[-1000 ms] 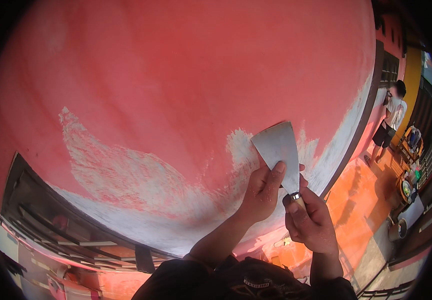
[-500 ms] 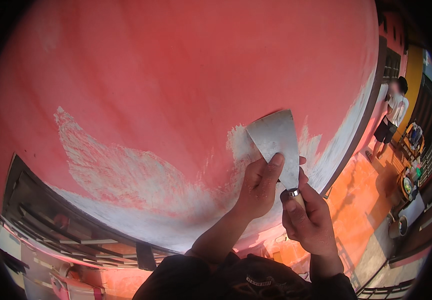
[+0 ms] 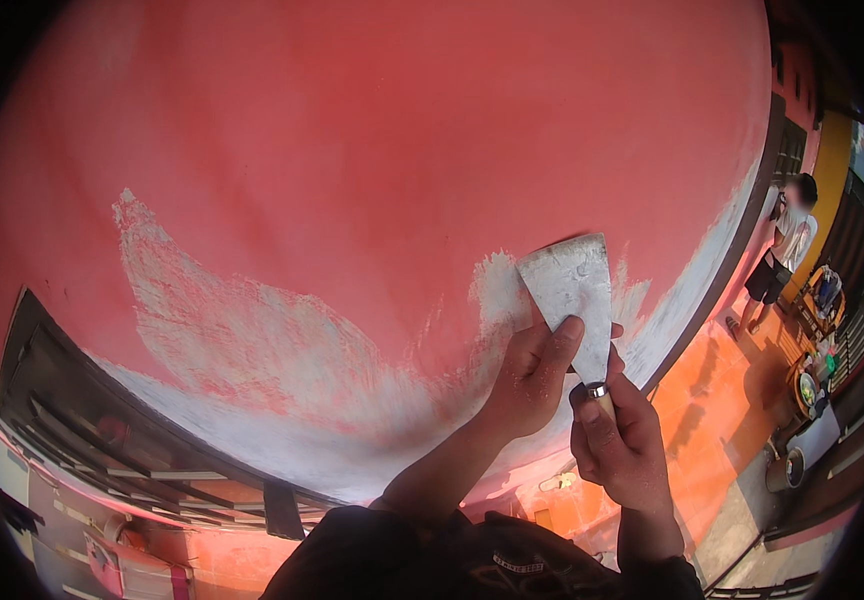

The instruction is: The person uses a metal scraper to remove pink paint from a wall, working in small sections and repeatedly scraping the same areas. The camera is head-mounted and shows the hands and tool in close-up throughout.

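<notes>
Scraper (image 3: pixel 580 285) dips slightly, gripped in both hands' fingers (image 3: pixel 566 337) (image 3: pixel 602 427), edge (image 3: pixel 565 249) apparently off the wall (image 3: pixel 382 150).

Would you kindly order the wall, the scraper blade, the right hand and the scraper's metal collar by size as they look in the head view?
Largest: wall
Next: scraper blade and right hand, too alike to rank
Smallest: metal collar

Your left hand (image 3: pixel 530 378) is farther out, thumb (image 3: pixel 564 342) extended, its forearm (image 3: pixel 449 466) slanting from near left toward far right. Your right hand (image 3: pixel 624 440) sits nearer and to the right, curled closed, wrist (image 3: pixel 649 515) roughly upright.
</notes>
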Tool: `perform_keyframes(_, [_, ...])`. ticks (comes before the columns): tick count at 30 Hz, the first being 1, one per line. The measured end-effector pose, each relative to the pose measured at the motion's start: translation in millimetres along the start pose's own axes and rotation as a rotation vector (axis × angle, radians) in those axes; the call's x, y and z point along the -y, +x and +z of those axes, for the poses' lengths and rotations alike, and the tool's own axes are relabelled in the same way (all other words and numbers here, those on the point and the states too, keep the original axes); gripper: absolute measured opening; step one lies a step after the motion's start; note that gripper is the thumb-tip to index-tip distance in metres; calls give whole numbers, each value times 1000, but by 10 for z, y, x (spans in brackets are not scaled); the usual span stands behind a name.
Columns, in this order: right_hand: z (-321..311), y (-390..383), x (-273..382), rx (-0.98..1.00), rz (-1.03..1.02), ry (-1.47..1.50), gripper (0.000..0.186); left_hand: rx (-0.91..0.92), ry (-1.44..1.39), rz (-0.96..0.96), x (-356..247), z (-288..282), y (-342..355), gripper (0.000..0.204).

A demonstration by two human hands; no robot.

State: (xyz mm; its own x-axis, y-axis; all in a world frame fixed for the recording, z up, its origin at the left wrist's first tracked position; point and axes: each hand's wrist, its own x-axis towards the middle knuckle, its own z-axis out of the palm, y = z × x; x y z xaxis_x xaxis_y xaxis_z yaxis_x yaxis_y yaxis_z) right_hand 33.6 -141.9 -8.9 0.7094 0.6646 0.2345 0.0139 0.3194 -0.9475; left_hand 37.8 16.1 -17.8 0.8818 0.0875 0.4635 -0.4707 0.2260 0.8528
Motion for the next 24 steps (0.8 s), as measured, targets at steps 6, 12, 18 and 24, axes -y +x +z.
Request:
perform_keyframes(6, [25, -12, -3, -22, 8, 6, 53, 30, -2, -13, -63, -35, -14, 51])
perform_keyframes(12, [85, 27, -105, 40, 6, 29, 61, 19, 19, -13, -50, -142, -33, 48])
perform_keyframes(18, [5, -97, -129, 35, 57, 133, 58, 4, 0, -63, 15, -54, -112, 46])
perform_keyframes(24, [56, -78, -99, 36, -4, 85, 57, -10, 1, -28, -41, -51, -72, 46])
